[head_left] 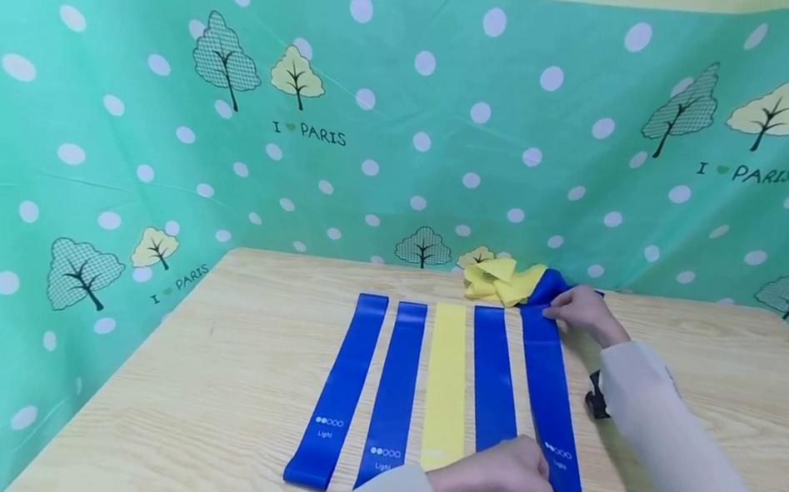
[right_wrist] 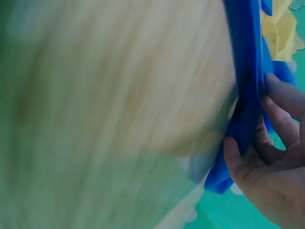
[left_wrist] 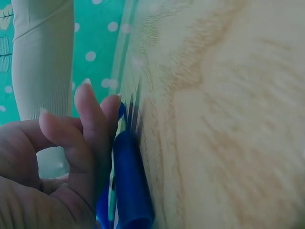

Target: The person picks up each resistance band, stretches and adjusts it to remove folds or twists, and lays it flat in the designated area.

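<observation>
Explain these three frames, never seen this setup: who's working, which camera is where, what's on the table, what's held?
No robot here: a person works with a bare left hand and right hand. The widest picture comes from a camera on the head; the other two come from one on each wrist. On the wooden table lie four blue bands and one yellow band, side by side, with a crumpled yellow-and-blue heap behind. The right hand appears to pinch the rightmost blue band at its far end. The left holds nothing visible.
</observation>
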`<action>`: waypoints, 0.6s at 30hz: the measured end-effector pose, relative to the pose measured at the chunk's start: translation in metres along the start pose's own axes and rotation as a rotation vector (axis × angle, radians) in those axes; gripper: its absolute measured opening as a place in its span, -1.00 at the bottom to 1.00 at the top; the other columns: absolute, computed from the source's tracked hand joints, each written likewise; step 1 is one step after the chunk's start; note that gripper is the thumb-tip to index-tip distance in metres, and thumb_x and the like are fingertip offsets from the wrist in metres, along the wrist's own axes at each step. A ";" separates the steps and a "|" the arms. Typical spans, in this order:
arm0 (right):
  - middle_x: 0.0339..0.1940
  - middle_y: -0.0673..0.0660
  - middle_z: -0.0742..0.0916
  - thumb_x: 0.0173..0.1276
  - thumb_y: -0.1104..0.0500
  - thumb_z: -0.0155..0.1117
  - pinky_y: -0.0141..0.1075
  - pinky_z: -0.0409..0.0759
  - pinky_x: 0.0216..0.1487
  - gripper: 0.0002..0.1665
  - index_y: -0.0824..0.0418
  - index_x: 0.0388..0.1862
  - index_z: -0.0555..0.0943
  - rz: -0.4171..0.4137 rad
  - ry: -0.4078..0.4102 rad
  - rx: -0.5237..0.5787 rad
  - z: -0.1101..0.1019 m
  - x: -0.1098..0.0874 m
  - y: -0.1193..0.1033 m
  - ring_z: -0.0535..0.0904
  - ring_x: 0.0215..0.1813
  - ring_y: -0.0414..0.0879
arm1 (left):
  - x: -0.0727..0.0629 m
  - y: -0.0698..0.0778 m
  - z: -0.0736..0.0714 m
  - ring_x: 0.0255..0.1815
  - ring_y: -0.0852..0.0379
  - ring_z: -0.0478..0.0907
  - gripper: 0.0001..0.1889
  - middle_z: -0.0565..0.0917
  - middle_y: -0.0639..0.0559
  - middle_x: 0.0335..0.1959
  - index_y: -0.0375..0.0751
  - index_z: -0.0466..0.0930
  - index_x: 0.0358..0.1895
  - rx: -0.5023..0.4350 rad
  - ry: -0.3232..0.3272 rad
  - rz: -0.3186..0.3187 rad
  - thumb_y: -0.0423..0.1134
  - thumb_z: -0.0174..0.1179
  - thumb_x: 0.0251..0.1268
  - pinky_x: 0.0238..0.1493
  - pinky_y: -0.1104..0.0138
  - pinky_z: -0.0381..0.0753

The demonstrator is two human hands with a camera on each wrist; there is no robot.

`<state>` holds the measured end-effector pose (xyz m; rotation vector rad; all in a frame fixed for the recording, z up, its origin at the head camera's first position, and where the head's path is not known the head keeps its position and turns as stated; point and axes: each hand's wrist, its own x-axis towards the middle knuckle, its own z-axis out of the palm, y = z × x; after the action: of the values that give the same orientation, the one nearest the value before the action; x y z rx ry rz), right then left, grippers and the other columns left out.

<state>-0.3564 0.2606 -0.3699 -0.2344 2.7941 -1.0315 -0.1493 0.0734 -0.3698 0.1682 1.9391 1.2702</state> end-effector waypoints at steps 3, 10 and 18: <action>-0.79 -0.11 0.27 0.27 0.18 0.27 -0.37 0.18 -0.54 -0.49 0.07 -0.81 0.27 -0.017 -0.024 -0.050 -0.002 0.000 0.003 0.19 -0.65 -0.21 | -0.001 -0.001 0.002 -0.28 -0.20 0.70 -0.78 0.72 -0.24 -0.55 -0.38 0.59 -0.62 -0.031 -0.025 -0.012 -0.40 0.22 0.18 -0.81 0.53 0.36; -0.84 -0.12 0.32 0.25 0.10 0.31 -0.40 0.19 -0.59 -0.45 0.06 -0.86 0.28 -0.089 -0.035 -0.192 -0.002 0.000 0.004 0.22 -0.71 -0.24 | -0.009 -0.002 -0.002 -0.78 0.15 0.52 -0.68 0.70 -0.17 -0.63 -0.31 0.64 -0.60 0.016 -0.029 -0.001 -0.20 0.19 0.28 -0.83 0.50 0.33; -0.84 -0.11 0.35 0.24 0.09 0.29 -0.40 0.21 -0.62 -0.50 0.12 -0.84 0.37 -0.074 -0.002 -0.203 -0.007 -0.004 0.003 0.24 -0.72 -0.23 | -0.024 -0.011 -0.016 -0.86 0.27 0.42 -0.79 0.61 0.02 -0.80 -0.22 0.62 -0.65 0.206 0.076 0.156 -0.38 0.29 0.11 -0.80 0.47 0.42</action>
<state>-0.3544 0.2677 -0.3664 -0.3656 2.9081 -0.7605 -0.1406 0.0451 -0.3626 0.3870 2.1565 1.1881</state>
